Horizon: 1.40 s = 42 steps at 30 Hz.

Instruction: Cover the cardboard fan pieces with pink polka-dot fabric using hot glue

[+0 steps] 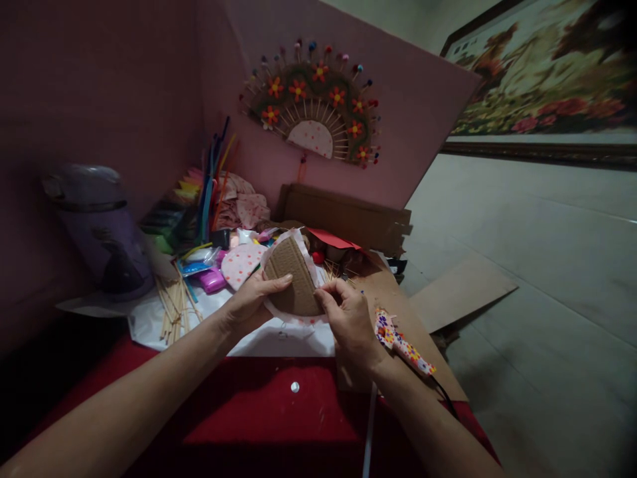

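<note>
Between my hands is a half-round piece of brown cardboard (293, 282) with pale dotted fabric (305, 247) showing around its edges. My left hand (256, 299) grips its left side, thumb flat on the cardboard and fingers behind. At the right corner, the thumb and fingertips of my right hand (346, 312) pinch the fabric edge. A round of white fabric with pink dots (242, 263) lies just behind my left hand. To the right of my right hand, a flower-patterned glue gun (402, 342) with a black cord rests on a cardboard sheet (418, 332).
Thin wooden sticks (174, 309) lie at left near a purple bottle (104, 232). Pipe cleaners (212, 186), bagged clay (213, 280) and crumpled fabric (241, 199) crowd the back. A decorated fan (311, 109) hangs on the pink board. Red cloth (249, 411) covers the front.
</note>
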Each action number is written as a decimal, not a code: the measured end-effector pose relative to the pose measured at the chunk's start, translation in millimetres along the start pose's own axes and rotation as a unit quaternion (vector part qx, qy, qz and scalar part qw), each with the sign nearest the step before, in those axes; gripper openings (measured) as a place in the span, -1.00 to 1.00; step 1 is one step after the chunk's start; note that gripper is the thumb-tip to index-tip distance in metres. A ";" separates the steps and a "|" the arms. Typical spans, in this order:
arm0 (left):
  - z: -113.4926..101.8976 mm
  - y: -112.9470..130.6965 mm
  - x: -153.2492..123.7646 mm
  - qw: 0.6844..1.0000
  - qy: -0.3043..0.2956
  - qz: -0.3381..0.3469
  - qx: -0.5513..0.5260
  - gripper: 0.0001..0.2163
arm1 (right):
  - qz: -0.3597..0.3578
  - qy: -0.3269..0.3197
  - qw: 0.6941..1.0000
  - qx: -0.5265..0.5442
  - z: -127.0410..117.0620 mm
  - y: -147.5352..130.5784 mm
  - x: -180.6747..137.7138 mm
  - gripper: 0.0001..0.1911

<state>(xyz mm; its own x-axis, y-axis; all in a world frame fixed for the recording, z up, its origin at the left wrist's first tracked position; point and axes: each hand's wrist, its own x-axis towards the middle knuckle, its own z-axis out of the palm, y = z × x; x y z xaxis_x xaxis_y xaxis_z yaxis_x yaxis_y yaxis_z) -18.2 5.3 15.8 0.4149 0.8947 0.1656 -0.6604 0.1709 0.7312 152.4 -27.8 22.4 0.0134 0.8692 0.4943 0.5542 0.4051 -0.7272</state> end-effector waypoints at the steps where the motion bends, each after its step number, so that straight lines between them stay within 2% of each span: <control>1: 0.4 0.3 -0.2 1.000 0.001 0.001 0.000 -0.57 | -0.006 0.004 1.000 -0.011 0.5 0.4 -1.1 -0.83; 4: 2.0 2.1 -1.0 1.000 0.009 -0.001 0.002 -0.57 | -0.006 0.000 1.000 0.001 -0.2 1.7 -1.3 -0.81; 9: 4.3 3.7 -1.9 1.000 0.013 -0.019 -0.009 -0.63 | 0.029 -0.016 0.996 0.086 -5.4 2.2 7.4 -0.64; 13: 4.1 2.5 -2.3 1.000 -0.006 -0.030 0.006 -0.73 | 0.028 -0.025 0.990 0.138 -2.0 3.0 15.3 -0.68; 20: 4.3 1.3 -2.5 0.999 -0.027 -0.039 0.026 -0.71 | 0.052 -0.035 0.979 0.193 6.7 3.9 20.4 -0.76; 23: 3.5 -0.4 -2.0 0.998 -0.035 -0.038 0.021 -0.71 | 0.047 -0.020 0.981 0.188 6.3 -0.4 18.6 -0.78; 29: 1.6 -2.0 -1.6 0.999 -0.038 -0.031 0.017 -0.71 | 0.014 0.031 0.996 0.085 9.9 -3.6 9.0 -0.81; 33: 0.0 -1.7 -1.5 0.998 -0.052 -0.035 0.022 -0.72 | 0.010 0.024 0.997 0.072 8.4 1.4 10.0 -0.78; 39: -0.6 -5.6 -2.0 0.995 -0.080 -0.055 0.034 -0.66 | 0.030 -0.012 0.982 0.189 1.7 2.0 27.5 -0.64; 42: -1.7 -7.7 -2.4 0.992 -0.091 -0.076 0.036 -0.60 | 0.055 -0.018 0.962 0.265 4.1 0.8 31.8 -0.67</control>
<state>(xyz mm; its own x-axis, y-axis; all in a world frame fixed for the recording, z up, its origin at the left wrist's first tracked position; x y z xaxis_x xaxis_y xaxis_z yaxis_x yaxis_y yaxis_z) -15.2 2.5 8.7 0.6173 0.7698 0.1624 -0.5378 0.2623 0.8013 149.9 1.4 35.6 0.0129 0.9203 0.3910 0.0479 0.3900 -0.9196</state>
